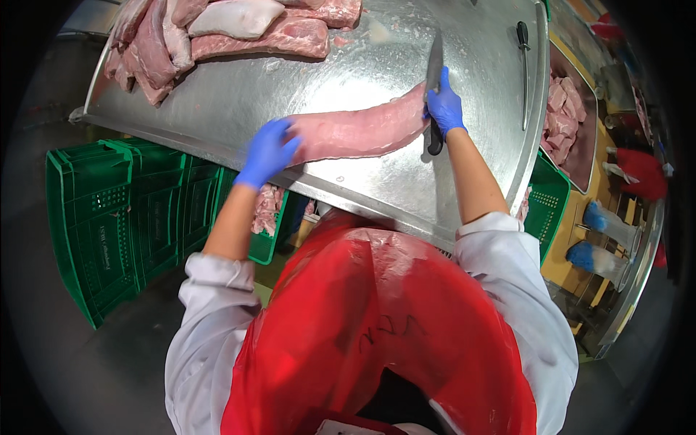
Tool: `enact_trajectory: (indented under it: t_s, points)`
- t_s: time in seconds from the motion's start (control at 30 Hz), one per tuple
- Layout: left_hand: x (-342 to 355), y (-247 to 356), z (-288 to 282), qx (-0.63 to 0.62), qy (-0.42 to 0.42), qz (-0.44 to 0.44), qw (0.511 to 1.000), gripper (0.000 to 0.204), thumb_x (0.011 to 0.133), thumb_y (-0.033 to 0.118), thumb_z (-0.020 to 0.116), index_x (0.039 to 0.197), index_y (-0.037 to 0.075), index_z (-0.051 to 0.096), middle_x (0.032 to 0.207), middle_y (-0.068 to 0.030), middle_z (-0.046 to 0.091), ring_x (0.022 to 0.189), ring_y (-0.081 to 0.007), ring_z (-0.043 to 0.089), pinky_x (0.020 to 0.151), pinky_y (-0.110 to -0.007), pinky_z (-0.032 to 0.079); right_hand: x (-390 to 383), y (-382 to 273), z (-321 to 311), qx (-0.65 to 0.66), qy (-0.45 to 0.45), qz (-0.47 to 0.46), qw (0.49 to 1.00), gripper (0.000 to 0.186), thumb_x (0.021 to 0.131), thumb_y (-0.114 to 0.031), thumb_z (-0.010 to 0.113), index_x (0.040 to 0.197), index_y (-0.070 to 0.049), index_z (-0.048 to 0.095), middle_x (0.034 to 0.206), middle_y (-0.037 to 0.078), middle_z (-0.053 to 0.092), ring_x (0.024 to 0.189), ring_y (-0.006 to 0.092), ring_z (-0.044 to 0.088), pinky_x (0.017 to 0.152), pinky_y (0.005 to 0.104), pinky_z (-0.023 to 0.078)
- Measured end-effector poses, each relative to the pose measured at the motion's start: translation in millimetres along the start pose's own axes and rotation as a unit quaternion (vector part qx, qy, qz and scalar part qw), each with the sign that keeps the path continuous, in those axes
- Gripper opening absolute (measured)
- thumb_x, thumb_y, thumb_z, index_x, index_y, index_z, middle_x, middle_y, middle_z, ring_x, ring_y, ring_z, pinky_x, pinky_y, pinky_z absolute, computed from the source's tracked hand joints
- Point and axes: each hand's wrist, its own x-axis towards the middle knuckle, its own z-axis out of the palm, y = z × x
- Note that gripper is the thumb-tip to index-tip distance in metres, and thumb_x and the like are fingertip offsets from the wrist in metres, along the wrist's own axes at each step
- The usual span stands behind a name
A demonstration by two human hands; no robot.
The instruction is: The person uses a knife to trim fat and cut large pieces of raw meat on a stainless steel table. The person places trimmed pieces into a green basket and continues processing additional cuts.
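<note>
A long, pale pink pork loin (355,133) lies crosswise on the steel table (384,185). My left hand (267,152), in a blue glove, is at its left end, with thumb and fingers closed about the edge; the fingertips are slightly blurred. At the right end my right hand (445,104), also gloved in blue, is closed on a knife (435,58). The blade points away from me, and the dark handle's end sticks out below the hand. This hand also touches the end of the loin.
Several meat cuts (261,36) are piled at the table's far left. A sharpening steel (524,72) lies near its right edge. Green crates (116,217) stand at left; a tub of meat pieces (564,116) and another green crate (549,203) are at right.
</note>
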Motion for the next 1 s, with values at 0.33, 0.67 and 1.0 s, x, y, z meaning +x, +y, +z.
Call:
enact_trajectory:
  t_s: [0.33,0.67,1.0]
  points:
    - [186,115,151,-0.113,-0.282,0.093,0.948,0.019,0.086,0.019,0.070,0.097,0.003,0.071,0.085,-0.0146,0.071,0.079,-0.0251,0.065,0.077,-0.036,0.052,-37,30,-2,-0.038,0.080,0.030,0.996,0.078,0.093,-0.023,0.049,0.160,-0.029,0.009,0.093,0.033,0.068,0.087,0.0487,0.068,0.079,0.0536,0.054]
    - [188,144,156,-0.072,-0.344,0.044,0.935,0.022,0.083,0.024,0.069,0.084,0.002,0.071,0.078,-0.0097,0.070,0.073,-0.0178,0.062,0.070,-0.034,0.051,-78,45,-7,0.098,0.100,0.014,0.990,0.081,0.092,-0.015,0.049,0.161,-0.022,0.006,0.074,0.024,0.068,0.066,0.0360,0.070,0.063,0.0455,0.056]
    - [130,154,116,-0.161,-0.183,0.096,0.965,0.017,0.084,0.016,0.063,0.085,0.001,0.069,0.073,-0.0118,0.066,0.067,-0.0195,0.060,0.066,-0.034,0.049,-108,14,-27,0.301,0.033,0.013,0.953,0.079,0.095,-0.008,0.052,0.161,-0.023,0.013,0.079,0.013,0.069,0.061,0.0175,0.067,0.058,0.0327,0.059]
